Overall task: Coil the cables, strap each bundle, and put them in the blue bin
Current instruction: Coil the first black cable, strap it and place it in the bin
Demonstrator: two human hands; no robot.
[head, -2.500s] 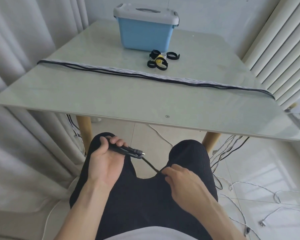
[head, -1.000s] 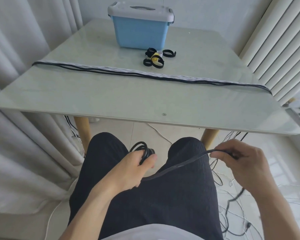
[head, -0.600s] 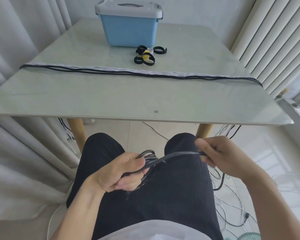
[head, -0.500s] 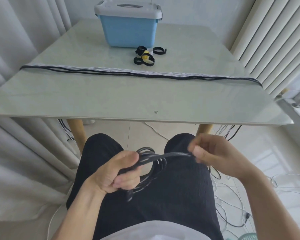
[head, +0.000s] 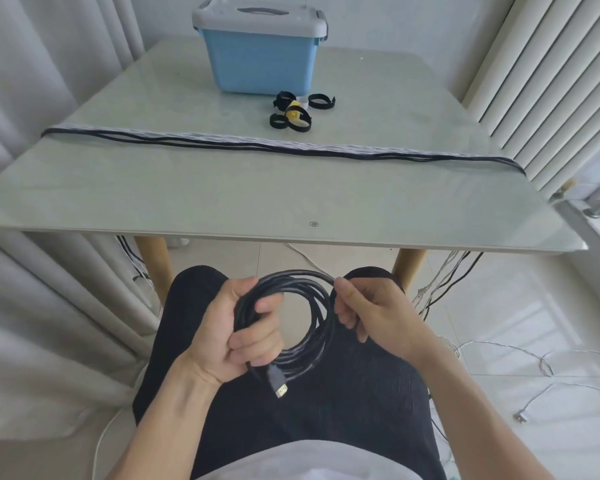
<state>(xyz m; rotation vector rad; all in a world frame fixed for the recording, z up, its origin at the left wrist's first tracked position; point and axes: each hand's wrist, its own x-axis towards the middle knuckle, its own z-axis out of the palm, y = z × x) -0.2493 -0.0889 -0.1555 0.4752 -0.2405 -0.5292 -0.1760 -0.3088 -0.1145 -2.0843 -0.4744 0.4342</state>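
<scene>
Coil [head: 293,320] sat gripped in the left hand [head: 238,329], right hand [head: 371,315] pinching its 3 o'clock rim, straps [head: 291,114] lying at 12 o'clock across the worktop [head: 222,188].

Black cable coil [head: 293,323] with plug hanging, lower centre, long black and white cables [head: 222,144] stretched across mid-frame, loop straps [head: 293,114] before lidded blue bin [head: 260,50], top centre
</scene>
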